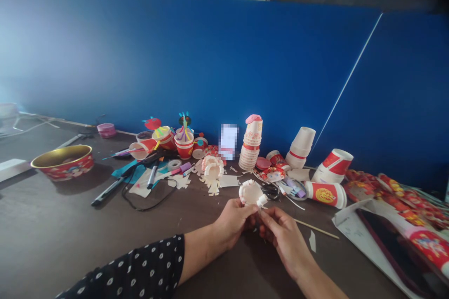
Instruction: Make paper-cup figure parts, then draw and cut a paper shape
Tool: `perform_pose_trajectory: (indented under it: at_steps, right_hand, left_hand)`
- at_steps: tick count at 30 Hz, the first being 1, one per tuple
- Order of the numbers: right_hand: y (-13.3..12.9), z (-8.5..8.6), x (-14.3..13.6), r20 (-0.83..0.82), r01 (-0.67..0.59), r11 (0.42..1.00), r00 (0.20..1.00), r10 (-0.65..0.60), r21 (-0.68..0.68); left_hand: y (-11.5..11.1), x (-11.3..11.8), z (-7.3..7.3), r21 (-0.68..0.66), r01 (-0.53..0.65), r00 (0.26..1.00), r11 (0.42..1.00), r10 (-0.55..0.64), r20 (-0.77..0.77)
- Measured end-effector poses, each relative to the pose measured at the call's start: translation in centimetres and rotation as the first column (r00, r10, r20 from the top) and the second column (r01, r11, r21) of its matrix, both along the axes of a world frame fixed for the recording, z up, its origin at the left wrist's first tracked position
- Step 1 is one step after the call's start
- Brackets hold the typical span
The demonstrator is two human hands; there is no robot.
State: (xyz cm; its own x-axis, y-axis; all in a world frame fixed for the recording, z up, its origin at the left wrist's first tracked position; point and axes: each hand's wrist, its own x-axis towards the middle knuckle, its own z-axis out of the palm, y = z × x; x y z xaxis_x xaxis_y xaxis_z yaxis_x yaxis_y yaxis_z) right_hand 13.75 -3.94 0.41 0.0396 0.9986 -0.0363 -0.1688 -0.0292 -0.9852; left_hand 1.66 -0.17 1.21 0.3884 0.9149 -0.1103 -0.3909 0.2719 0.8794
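A cut paper cup piece (250, 193) with curled strips round its rim is held up over the dark table. My left hand (233, 222) grips its lower left side, thumb on the near edge. My right hand (278, 229) pinches at the lower right of the piece, beside a curled strip; the fingertips of both hands nearly meet. Behind it, to the left, rests a similar curled cup piece (213, 170). A thin wooden stick (317, 229) and a small white paper scrap (312, 241) lie right of my right hand.
A tall cup stack (251, 145) stands behind the hands. Cups with paper figures (184, 142), markers (152, 176) and a black cable lie to the left, near a red and gold bowl (65, 163). On the right are tipped cups (326, 194) and a phone (393, 247) on a white box.
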Motion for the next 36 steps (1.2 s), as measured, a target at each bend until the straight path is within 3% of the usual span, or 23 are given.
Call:
perform_pose_trajectory:
  at_steps: [10,15,21,28,36]
  right_hand:
    - [-0.22,0.63,-0.29,-0.130,-0.054,0.998,0.990,0.048,-0.044]
    - [-0.35,0.68,-0.33,-0.033,-0.037,0.998,0.999,0.036,-0.050]
    - [-0.28,0.50,-0.42,0.118,0.012,1.000,0.993,-0.009,-0.022]
    - [-0.07,0.33,-0.13,0.008,0.030,0.999,1.000,-0.030,-0.037]
    - [-0.06,0.37,-0.15,0.003,-0.002,0.999,1.000,0.003,-0.033]
  left_hand:
    - [0.30,-0.12,0.12,-0.027,-0.086,0.995,0.996,0.085,-0.056]
    - [0.48,-0.05,-0.16,-0.009,-0.096,0.992,0.995,0.095,-0.088]
    - [0.37,-0.07,-0.20,0.024,-0.034,0.994,0.999,0.036,-0.107]
    - [-0.04,-0.41,0.51,-0.007,0.065,0.997,0.998,-0.065,-0.045]
    - [-0.06,-0.27,0.24,-0.034,0.045,0.998,0.998,-0.046,-0.035]
